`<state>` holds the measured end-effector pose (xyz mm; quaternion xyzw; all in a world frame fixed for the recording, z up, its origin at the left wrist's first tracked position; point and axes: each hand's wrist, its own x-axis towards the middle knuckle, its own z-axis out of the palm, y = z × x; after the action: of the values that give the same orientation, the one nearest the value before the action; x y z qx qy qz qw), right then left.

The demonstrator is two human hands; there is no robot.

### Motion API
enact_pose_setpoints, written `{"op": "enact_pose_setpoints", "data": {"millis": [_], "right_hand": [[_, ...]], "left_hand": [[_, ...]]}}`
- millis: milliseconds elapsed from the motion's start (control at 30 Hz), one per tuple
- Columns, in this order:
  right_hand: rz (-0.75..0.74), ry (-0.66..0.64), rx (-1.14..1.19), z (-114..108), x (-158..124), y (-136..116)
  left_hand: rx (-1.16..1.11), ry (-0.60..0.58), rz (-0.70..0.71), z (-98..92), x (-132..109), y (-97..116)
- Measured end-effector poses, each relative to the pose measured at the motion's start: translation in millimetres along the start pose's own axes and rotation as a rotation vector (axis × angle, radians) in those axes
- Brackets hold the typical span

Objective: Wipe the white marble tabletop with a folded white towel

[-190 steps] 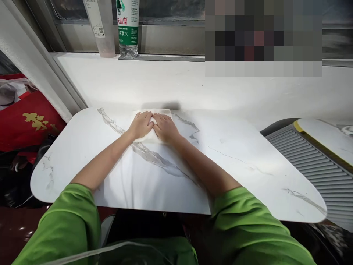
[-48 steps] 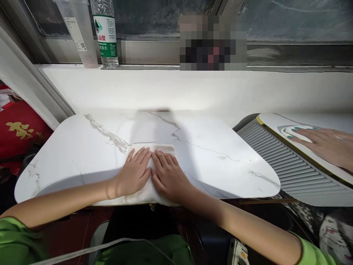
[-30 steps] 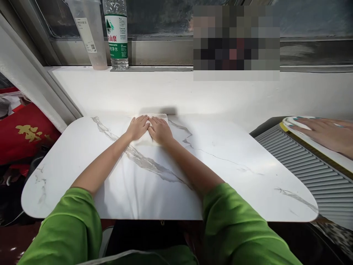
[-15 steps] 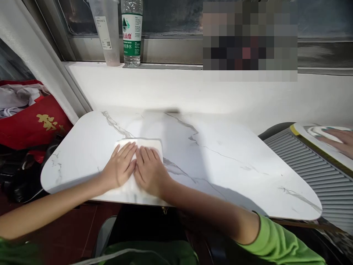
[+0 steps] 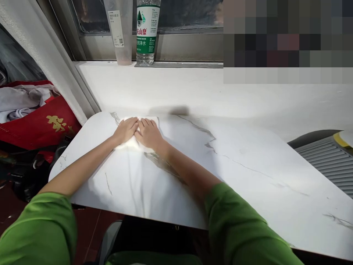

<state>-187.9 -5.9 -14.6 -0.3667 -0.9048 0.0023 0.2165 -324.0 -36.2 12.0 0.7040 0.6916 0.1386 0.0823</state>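
A folded white cloth (image 5: pixel 134 143) lies flat on the white marbled tabletop (image 5: pixel 242 162), near its back edge by the wall. My left hand (image 5: pixel 127 130) rests palm down on the cloth's left part, fingers stretched forward. Beside it, my right hand (image 5: pixel 149 134) presses flat on the right part, its fingers also extended. The two hands touch or nearly touch at the thumbs. Much of the cloth is hidden under them.
A water bottle (image 5: pixel 147 35) and a tall clear plastic container (image 5: pixel 122 40) stand on the window ledge. To the left is a red bag (image 5: pixel 41 125) with fabric in it, beside a white curtain (image 5: pixel 49 55). A grey ribbed surface (image 5: pixel 322 158) adjoins the table's right side.
Both hands have slid the cloth forward across the tabletop, towards the wall. My arms now reach farther out. The view has shifted left, and the other person's hand at the right has left it.
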Motion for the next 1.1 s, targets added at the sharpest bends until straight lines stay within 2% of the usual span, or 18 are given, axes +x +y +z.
{"op": "enact_pose_setpoints", "data": {"millis": [67, 167, 233, 333, 467, 733, 833, 900, 967, 1100], "right_hand": [[0.05, 0.011, -0.003, 8.4, 23.4, 5.4], [0.07, 0.003, -0.009, 15.1, 40.9, 6.5], [0.05, -0.004, -0.018, 15.7, 41.7, 3.7], [0.007, -0.018, -0.03, 12.0, 31.6, -8.8], [-0.018, -0.08, -0.026, 0.8, 7.5, -48.2], [-0.225, -0.189, 0.119, -26.1, -48.7, -155.2], [-0.277, -0.226, 0.147, -29.2, -54.5, -176.9], [-0.266, -0.248, 0.149, -26.3, -47.8, -183.0], [-0.224, -0.245, 0.151, -18.7, -32.2, -182.5], [-0.139, -0.168, 0.161, 4.1, 17.3, -160.4]], "left_hand": [[-0.019, 0.001, 0.02, -2.3, 24.7, -12.8], [-0.024, 0.015, 0.022, -3.2, 39.9, -26.4], [-0.016, 0.027, 0.022, -2.8, 37.4, -30.8], [-0.001, 0.015, 0.013, -4.3, 18.6, -33.3], [0.008, 0.001, -0.023, -14.1, -32.2, -40.1], [0.08, 0.064, -0.085, -39.9, -182.6, -64.8], [0.084, 0.063, -0.103, -45.7, -209.7, -72.8], [0.069, 0.066, -0.106, -48.3, -208.3, -81.5], [0.052, 0.083, -0.108, -50.2, -191.7, -93.4], [0.037, 0.1, -0.132, -52.1, -125.3, -115.6]]}}
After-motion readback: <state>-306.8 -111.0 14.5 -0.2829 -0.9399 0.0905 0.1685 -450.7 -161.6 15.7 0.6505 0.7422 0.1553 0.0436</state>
